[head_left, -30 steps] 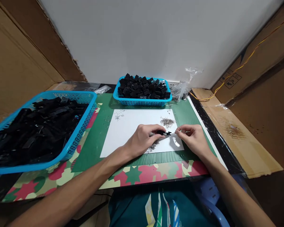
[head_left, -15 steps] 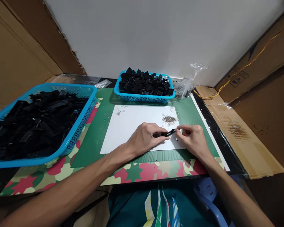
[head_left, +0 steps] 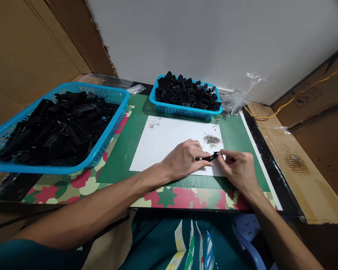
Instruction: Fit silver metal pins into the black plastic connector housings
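Observation:
My left hand [head_left: 187,156] is closed round a small, narrow black plastic part [head_left: 210,158], gripping it between thumb and fingers above the white sheet [head_left: 163,144]. At the right end of that part, the fingertips of my right hand [head_left: 238,165] are pinched together, touching or nearly touching it. What sits between those fingertips is too small to make out; a dark patch shows between thumb and fingers. Just beyond the hands lies a heap of tiny metal pieces [head_left: 212,140]. A thinner scatter of tiny wire-like pieces [head_left: 153,124] is at the sheet's far left corner.
A large blue basket [head_left: 94,155] full of black plastic parts stands on the left. Behind the sheet is a smaller blue basket [head_left: 183,109] heaped with black pieces. Crumpled clear plastic [head_left: 235,101] lies beside it. Cardboard [head_left: 310,176] borders the right side.
The camera view has shifted and tilted, so the baskets and sheet appear farther right. Both hands remain together at the black part, with only slight finger movement.

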A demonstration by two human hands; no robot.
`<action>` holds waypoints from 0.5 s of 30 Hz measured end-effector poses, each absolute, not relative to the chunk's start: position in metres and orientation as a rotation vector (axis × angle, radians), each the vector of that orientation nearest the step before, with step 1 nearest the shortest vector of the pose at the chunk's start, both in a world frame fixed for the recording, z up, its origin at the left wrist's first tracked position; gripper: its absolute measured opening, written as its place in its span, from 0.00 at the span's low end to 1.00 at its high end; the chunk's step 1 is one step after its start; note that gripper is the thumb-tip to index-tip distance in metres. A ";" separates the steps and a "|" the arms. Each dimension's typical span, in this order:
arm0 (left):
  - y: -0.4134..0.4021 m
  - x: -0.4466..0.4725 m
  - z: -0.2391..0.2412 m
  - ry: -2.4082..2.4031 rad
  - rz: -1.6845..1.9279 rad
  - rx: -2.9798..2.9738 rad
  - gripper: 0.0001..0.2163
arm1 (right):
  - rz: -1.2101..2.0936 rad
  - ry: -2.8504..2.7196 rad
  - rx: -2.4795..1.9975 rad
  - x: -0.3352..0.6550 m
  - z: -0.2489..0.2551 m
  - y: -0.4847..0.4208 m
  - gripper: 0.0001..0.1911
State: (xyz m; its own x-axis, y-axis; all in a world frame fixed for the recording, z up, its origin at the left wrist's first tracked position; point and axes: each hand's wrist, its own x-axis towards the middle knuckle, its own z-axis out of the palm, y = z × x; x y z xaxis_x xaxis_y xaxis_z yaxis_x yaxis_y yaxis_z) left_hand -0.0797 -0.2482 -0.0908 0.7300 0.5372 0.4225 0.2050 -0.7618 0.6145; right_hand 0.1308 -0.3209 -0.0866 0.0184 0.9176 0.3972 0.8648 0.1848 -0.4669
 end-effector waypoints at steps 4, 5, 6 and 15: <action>-0.248 -0.079 -0.092 0.557 0.854 2.355 0.07 | 0.191 -1.857 -1.683 0.135 -0.087 -0.321 0.16; -0.248 -0.079 -0.092 0.556 0.853 2.350 0.07 | 0.220 -1.863 -1.685 0.136 -0.087 -0.321 0.16; -0.248 -0.079 -0.091 0.555 0.853 2.349 0.06 | 0.244 -1.866 -1.688 0.137 -0.087 -0.321 0.17; -0.249 -0.081 -0.090 0.498 0.876 2.448 0.06 | 0.385 -1.947 -1.758 0.145 -0.071 -0.330 0.16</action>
